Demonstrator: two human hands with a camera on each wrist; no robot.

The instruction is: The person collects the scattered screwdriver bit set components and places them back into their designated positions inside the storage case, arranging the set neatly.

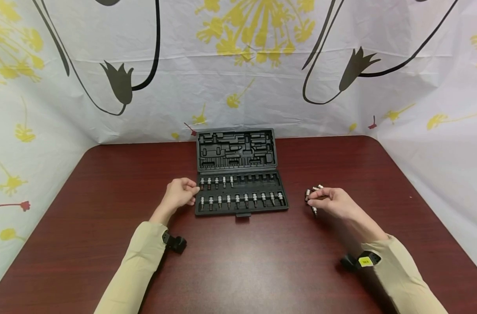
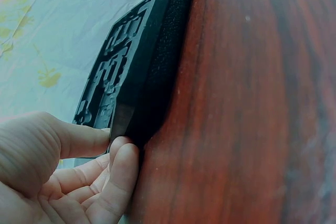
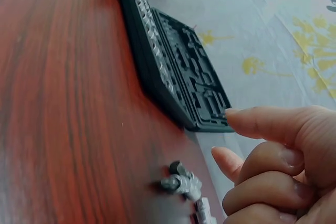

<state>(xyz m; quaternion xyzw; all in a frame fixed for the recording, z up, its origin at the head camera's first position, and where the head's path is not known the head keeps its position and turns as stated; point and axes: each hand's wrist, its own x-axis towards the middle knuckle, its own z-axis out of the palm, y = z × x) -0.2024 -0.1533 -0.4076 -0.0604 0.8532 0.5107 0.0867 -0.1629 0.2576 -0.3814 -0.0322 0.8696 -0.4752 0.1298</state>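
A black case of bit sockets (image 1: 242, 190) lies unfolded on the table, its lid (image 1: 237, 150) raised behind. Bit sockets fill the front row, while the back row holds them only at its left. My left hand (image 1: 179, 192) pinches the case's left edge between thumb and fingers; in the left wrist view the thumb (image 2: 86, 139) is on the rim. To the right of the case, my right hand (image 1: 334, 203) hovers at several loose bit sockets (image 1: 315, 211). The right wrist view shows its thumb and forefinger apart, with nothing between them, above the loose sockets (image 3: 186, 184).
The dark red wooden table (image 1: 238, 266) spreads around the case. Behind it hangs a white cloth (image 1: 164, 113) with yellow and grey flower prints. A black wrist camera (image 1: 175, 242) is strapped at the left sleeve, another (image 1: 356, 261) at the right.
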